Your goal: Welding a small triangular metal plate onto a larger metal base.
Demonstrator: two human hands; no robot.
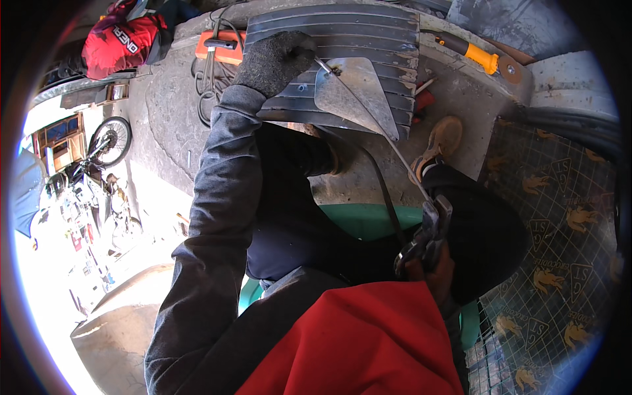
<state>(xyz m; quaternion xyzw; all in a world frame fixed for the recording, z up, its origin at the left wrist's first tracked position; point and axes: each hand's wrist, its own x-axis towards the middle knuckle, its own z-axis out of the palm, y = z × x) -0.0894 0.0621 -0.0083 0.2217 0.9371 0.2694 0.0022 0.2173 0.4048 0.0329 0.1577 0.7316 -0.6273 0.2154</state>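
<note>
In a dark grey knit glove, my left hand (276, 62) is closed around a short metal rod (322, 64). The rod's end meets the wide end of a flat, pointed metal blade (359, 92), shaped like a trowel's, lying on a slatted metal surface (329, 27). My bare right hand (440, 271) grips an electrode holder (426, 238) low at the right, above my lap. From its jaws a long thin welding rod (407, 161) slants up across the blade, its tip near where rod and blade meet. My right fingers are partly hidden behind the holder.
A black cable (383, 181) hangs from the holder. Beyond the slats sits an orange box (224, 49) with coiled cables; a yellow angle grinder (473, 54) lies far right. My foot (444, 138) is beside the slats. A person in red (125, 46) is far left, near a motorcycle wheel (110, 141).
</note>
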